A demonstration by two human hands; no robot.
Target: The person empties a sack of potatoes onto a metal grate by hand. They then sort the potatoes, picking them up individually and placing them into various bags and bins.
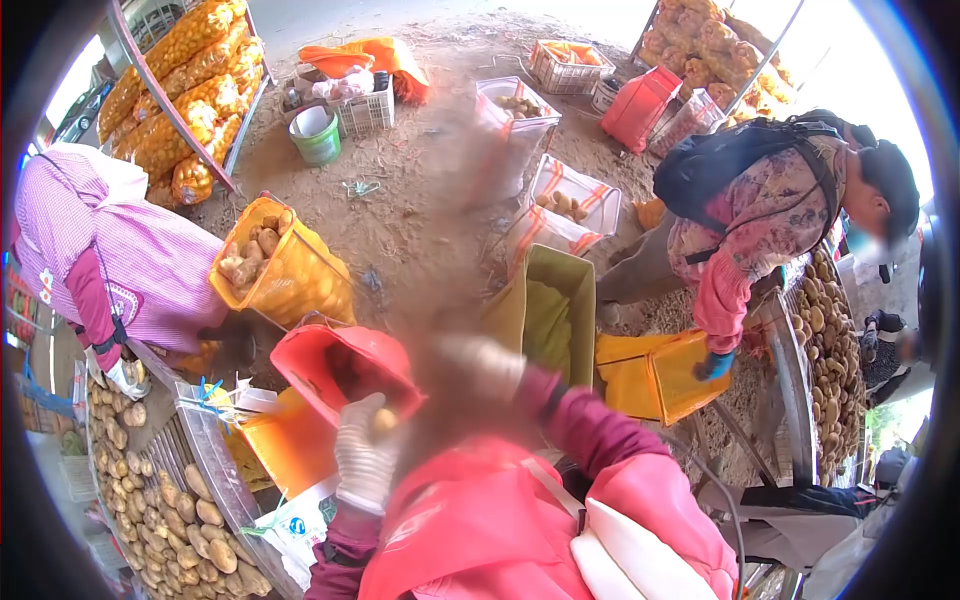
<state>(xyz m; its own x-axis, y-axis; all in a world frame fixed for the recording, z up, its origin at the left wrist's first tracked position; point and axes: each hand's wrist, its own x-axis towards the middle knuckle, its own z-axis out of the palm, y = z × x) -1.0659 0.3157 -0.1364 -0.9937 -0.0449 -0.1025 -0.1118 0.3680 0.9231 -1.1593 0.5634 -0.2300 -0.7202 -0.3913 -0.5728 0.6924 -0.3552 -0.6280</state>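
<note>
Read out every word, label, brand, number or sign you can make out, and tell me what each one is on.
No text can be read with certainty.
White plastic bag beside the slatted sorting table: blue round emblem and small marks, too small to read.
Wearer's red apron: faint pale marking, too blurred to read.
</note>
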